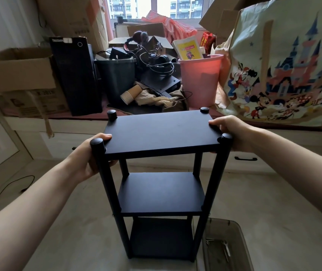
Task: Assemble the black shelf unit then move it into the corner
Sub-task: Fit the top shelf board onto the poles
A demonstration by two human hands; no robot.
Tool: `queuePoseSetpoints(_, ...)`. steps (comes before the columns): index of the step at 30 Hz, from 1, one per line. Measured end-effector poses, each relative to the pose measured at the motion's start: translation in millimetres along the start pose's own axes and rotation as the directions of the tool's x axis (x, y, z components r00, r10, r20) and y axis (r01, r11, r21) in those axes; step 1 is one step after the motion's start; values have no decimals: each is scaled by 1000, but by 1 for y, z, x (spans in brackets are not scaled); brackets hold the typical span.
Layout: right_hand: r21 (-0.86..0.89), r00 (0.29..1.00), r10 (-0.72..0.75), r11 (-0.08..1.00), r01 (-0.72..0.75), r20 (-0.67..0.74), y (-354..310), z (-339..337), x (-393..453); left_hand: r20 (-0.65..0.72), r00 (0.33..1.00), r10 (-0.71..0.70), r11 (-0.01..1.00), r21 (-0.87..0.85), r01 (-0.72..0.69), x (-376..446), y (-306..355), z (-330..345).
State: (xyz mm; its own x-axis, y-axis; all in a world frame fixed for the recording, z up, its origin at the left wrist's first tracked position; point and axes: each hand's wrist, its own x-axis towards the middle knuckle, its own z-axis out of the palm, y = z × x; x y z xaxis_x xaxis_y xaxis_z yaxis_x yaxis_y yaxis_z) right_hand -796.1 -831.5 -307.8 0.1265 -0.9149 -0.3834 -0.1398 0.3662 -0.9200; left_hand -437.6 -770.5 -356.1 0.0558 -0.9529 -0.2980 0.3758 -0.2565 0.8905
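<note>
Both hands, left (pixel 89 157) and right (pixel 232 133), gripping black shelf unit's (pixel 162 192) top side edges

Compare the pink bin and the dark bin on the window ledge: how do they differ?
The pink bin is pale pink and lit by the window; the dark bin is nearly black. The pink bin stands right of the cable pile and holds a yellow book; the dark bin stands left of it, beside a black computer tower, its contents too dim to tell. Both stand upright, open-topped, and taper downward.
</note>
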Motion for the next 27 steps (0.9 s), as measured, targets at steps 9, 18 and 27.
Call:
queuePoseSetpoints(9,-121,958,-189,979,166,-216,-14,9,38,-16,1000,2,1000,-22,-3,2,-1,1)
queuePoseSetpoints(18,-160,955,-190,975,156,-228,-18,8,34,-52,998,37,997,-66,-41,4,1,2)
queuePoseSetpoints(27,-128,955,-186,979,159,-230,-14,11,37,-20,999,35,998,-47,-36,-1,4,2)
